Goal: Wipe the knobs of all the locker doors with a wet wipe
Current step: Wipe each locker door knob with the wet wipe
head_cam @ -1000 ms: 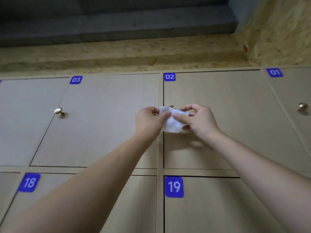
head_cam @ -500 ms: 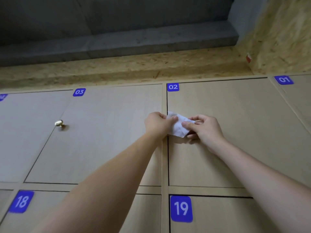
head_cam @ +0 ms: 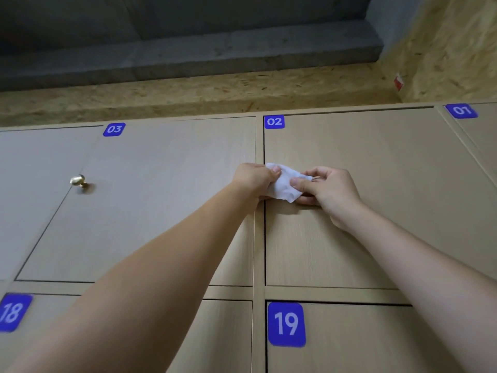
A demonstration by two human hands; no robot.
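Forearms reached up from the near edge to door 02 (head_cam: pixel 376 184), where both hands met at its left edge. The left hand (head_cam: pixel 255 179) had its fingers curled round one end of the wet wipe (head_cam: pixel 282 184), and the right hand (head_cam: pixel 328 189) pinched the other end between thumb and forefinger. A second earlier the wipe had been spread wider and the brass knob of door 02 showed just above it; now the wipe was bunched tighter and pressed lower over that spot, so I judged that knob was being wiped. The knob itself was hidden behind wipe and hands, and I could not tell whether the wipe touched it. Farther left, the knob of door 03 (head_cam: pixel 78 180) stood bare. At the far right, door 01 (head_cam: pixel 481 135) was cut off, its knob out of sight.
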